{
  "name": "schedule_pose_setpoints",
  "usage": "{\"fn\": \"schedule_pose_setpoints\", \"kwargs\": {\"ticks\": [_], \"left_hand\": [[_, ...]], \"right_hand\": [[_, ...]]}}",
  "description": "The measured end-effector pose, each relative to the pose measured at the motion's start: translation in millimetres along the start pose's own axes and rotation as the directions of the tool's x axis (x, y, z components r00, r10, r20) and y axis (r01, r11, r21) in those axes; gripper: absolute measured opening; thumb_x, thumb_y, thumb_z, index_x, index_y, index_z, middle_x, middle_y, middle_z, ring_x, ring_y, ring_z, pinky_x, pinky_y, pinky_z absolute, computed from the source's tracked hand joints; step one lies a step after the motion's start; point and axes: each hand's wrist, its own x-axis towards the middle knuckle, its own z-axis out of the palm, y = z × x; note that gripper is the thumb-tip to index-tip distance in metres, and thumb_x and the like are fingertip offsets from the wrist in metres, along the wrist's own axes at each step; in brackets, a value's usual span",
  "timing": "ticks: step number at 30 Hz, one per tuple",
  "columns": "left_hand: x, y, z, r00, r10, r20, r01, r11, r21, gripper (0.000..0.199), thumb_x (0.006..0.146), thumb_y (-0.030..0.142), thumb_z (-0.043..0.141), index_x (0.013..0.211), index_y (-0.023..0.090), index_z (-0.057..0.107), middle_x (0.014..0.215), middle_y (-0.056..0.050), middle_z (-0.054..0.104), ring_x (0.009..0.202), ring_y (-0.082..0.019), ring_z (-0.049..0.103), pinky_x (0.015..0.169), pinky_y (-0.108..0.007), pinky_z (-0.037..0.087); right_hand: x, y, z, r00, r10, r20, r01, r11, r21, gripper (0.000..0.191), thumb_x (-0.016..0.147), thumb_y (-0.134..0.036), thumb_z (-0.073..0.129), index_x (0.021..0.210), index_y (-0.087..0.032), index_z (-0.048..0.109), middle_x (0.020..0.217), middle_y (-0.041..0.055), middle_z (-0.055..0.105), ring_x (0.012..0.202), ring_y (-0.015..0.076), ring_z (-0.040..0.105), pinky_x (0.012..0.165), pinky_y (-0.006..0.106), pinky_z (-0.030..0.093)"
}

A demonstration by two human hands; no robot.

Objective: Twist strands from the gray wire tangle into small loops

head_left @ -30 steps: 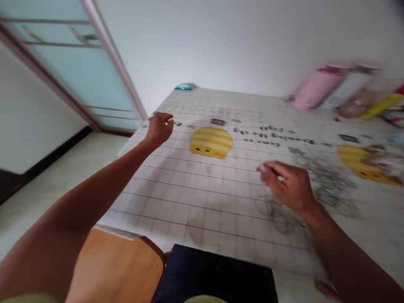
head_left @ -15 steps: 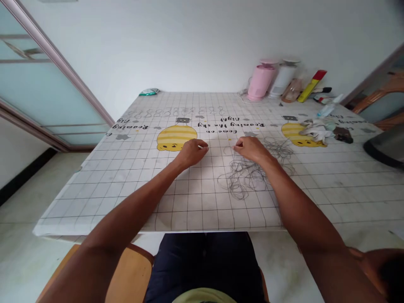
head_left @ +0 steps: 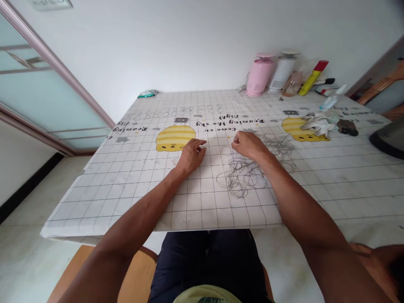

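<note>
My left hand [head_left: 193,155] rests low over the table beside a printed yellow bear balloon, thumb and forefinger apart, with nothing visible between them. To its right, my right hand [head_left: 248,144] is closed, its fingertips pinched together. A faint thin loop [head_left: 226,145] shows just left of those fingertips; whether they grip it I cannot tell. Under and around my right wrist spreads a loose tangle of thin dark wire-like loops [head_left: 241,174]. Farther back, several small figure-eight loops [head_left: 173,111] lie in a row on the checked tablecloth [head_left: 126,185].
Against the wall stand a pink cylindrical device [head_left: 260,75], a white one [head_left: 280,72] and a yellow-red box [head_left: 313,78]. A crumpled cloth [head_left: 317,122] and a dark small object [head_left: 347,127] lie at right, near a dark-rimmed container [head_left: 389,139]. A green packet [head_left: 147,93] sits back left.
The camera view has tilted slightly. My left hand's thumb and forefinger have spread wider apart. The right hand stays closed in nearly the same place, its fingers curled a little more.
</note>
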Motion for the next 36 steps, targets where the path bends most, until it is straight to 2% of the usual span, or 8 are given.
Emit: {"fn": "schedule_pose_setpoints", "kwargs": {"ticks": [4,7,10,13,21,24,30,36], "left_hand": [[-3.2,2.9,9.2,0.956,0.283,0.081,-0.288,0.956,0.056,0.036,0.102,0.019,0.058,0.136,0.019,0.069,0.144,-0.015,0.067,0.129,-0.026,0.067,0.111,-0.045,0.057],[-0.9,10.9,20.3,0.893,0.398,0.209,-0.421,0.903,0.083,0.044,0.105,0.022,0.055,0.149,0.019,0.059,0.157,-0.016,0.058,0.148,-0.028,0.054,0.123,-0.05,0.047],[8.8,18.3,31.4,0.837,0.421,0.349,-0.469,0.881,0.064,0.046,0.104,0.026,0.059,0.149,0.019,0.056,0.153,-0.016,0.062,0.143,-0.028,0.059,0.12,-0.046,0.05],[22.4,21.3,38.5,0.841,0.363,0.401,-0.435,0.895,0.102,0.043,0.103,0.029,0.061,0.145,0.021,0.058,0.133,-0.013,0.073,0.124,-0.027,0.069,0.109,-0.043,0.057],[37.5,13.5,46.8,0.814,0.373,0.444,-0.52,0.81,0.272,0.029,0.109,0.026,0.049,0.129,0.016,0.066,0.111,-0.014,0.076,0.108,-0.025,0.071,0.095,-0.039,0.059],[36.2,11.9,45.9,0.845,0.381,0.375,-0.492,0.83,0.264,0.029,0.109,0.024,0.046,0.112,0.018,0.073,0.103,-0.013,0.077,0.102,-0.024,0.071,0.092,-0.037,0.058],[36.4,22.9,32.5,0.979,0.204,0.018,-0.205,0.977,0.059,0.023,0.105,0.025,0.055,0.108,0.019,0.077,0.102,-0.008,0.081,0.093,-0.019,0.075,0.088,-0.031,0.059],[32.0,28.5,20.6,0.986,0.086,-0.143,-0.086,0.996,0.007,0.025,0.104,0.032,0.057,0.106,0.02,0.079,0.104,-0.008,0.082,0.096,-0.02,0.076,0.084,-0.031,0.061]], "right_hand": [[-12.4,3.8,-8.3,0.964,-0.221,0.149,0.239,0.965,-0.113,0.026,0.09,-0.011,0.064,0.113,-0.02,0.072,0.12,0.0126,0.075,0.109,0.0307,0.067,0.086,0.04,0.05],[-16.5,0.2,-3.8,0.912,-0.334,0.237,0.374,0.915,-0.151,0.031,0.089,-0.001,0.057,0.106,-0.02,0.074,0.123,0.0131,0.073,0.116,0.0308,0.065,0.093,0.04,0.049],[-16.5,-4.0,-2.2,0.919,-0.307,0.246,0.347,0.927,-0.141,0.031,0.088,0.001,0.054,0.099,-0.02,0.073,0.112,0.0131,0.075,0.104,0.0289,0.068,0.087,0.038,0.049],[-16.2,-4.6,-7.2,0.937,-0.253,0.24,0.28,0.956,-0.085,0.031,0.088,0.001,0.054,0.103,-0.021,0.072,0.106,0.0129,0.076,0.093,0.0287,0.069,0.08,0.038,0.047],[-9.5,8.7,-12.3,0.927,-0.311,0.209,0.311,0.95,0.035,0.032,0.09,0.0,0.054,0.105,-0.021,0.073,0.115,0.0097,0.078,0.105,0.0275,0.07,0.087,0.036,0.049],[-5.6,11.5,-9.6,0.935,-0.315,0.163,0.306,0.949,0.074,0.024,0.094,-0.006,0.058,0.104,-0.02,0.075,0.113,0.0103,0.079,0.104,0.027,0.071,0.088,0.036,0.051],[-3.1,5.5,-4.3,0.962,-0.269,-0.051,0.269,0.898,0.349,0.026,0.099,-0.014,0.062,0.121,-0.02,0.074,0.117,0.0094,0.081,0.104,0.0227,0.075,0.089,0.034,0.056],[-3.2,-6.0,-0.6,0.992,-0.124,-0.026,0.122,0.877,0.466,0.019,0.098,-0.03,0.067,0.111,-0.02,0.077,0.103,0.0081,0.082,0.094,0.0224,0.076,0.077,0.031,0.055]]}}
